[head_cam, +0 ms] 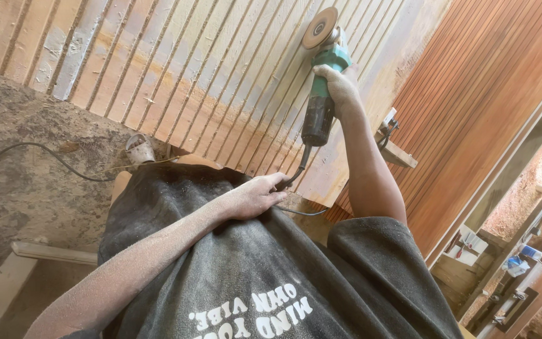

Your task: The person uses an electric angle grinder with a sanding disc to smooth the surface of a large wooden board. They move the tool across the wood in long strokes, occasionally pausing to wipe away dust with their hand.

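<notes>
While right hand (340,88) holds grinder (321,81), left hand (255,196) resting

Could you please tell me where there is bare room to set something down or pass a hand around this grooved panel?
Bare ground lies left of the grooved panel, crossed only by a black cord. It is crowded by the right hand gripping the angle grinder, by the left hand on the cord, and at the cluttered bench lower right.
</notes>
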